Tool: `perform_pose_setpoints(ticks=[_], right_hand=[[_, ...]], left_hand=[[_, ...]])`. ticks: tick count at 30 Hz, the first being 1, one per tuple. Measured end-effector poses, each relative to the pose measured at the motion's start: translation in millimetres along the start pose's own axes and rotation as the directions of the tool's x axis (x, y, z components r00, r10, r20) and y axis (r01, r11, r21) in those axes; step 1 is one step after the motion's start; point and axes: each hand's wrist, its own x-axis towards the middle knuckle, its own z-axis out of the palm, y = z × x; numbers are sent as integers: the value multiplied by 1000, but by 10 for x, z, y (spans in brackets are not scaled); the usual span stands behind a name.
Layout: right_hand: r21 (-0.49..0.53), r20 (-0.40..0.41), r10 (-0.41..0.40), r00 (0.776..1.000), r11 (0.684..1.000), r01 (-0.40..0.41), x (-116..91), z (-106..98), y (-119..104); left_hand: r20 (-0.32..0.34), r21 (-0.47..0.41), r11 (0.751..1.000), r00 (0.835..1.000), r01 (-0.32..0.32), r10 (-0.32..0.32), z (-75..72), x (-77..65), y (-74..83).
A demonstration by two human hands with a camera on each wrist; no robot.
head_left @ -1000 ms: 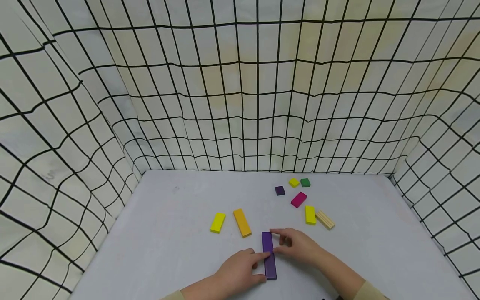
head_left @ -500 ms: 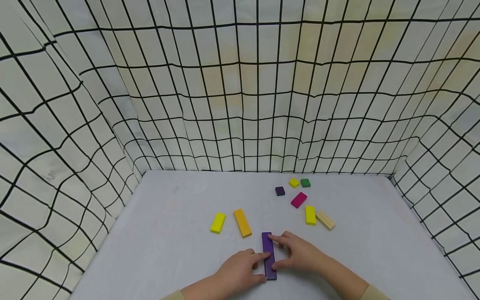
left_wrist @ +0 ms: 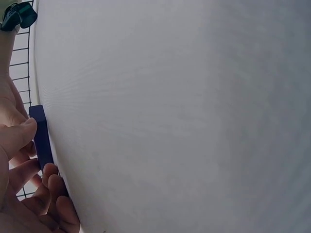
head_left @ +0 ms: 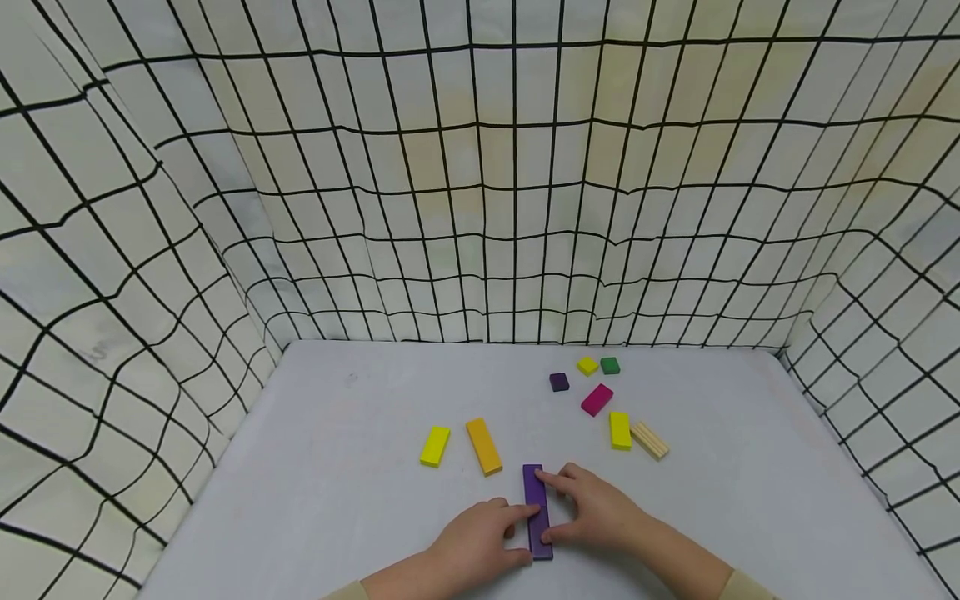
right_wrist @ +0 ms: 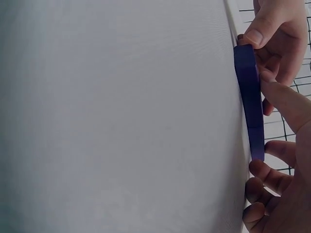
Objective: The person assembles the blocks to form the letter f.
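Note:
In the head view two purple blocks lie end to end in one straight strip on the white table, a far block [head_left: 533, 487] and a near block [head_left: 540, 546]. My left hand [head_left: 472, 542] holds the near block, its index fingertip at the seam and its thumb at the near end. Spread along the strip from the right is my right hand [head_left: 603, 508], index fingertip on the far block and thumb on the near one. The right wrist view shows the purple strip [right_wrist: 250, 92] edge-on, with fingertips of both hands right at it.
Left of the strip lie a yellow block [head_left: 435, 447] and an orange block [head_left: 484, 447]. Farther right are another yellow block [head_left: 620, 431], ridged wooden pieces [head_left: 649, 440], a magenta block [head_left: 597, 400], and small dark purple [head_left: 559, 382], yellow [head_left: 587, 366] and green [head_left: 611, 366] blocks. Black netting [head_left: 480, 275] surrounds the table.
My right index finger has moved from the far block's end onto its top. The right thumb has slid from near the seam down to the near block. My left hand stays put.

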Motion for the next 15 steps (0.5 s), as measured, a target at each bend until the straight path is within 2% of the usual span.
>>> perform_pose_setpoints(ticks=[15], right_hand=[[-14, -2, -3, 1000, 1000, 3, 7, 4, 9]], left_hand=[[2, 0, 1000, 1000, 4, -4, 22, 19, -20]])
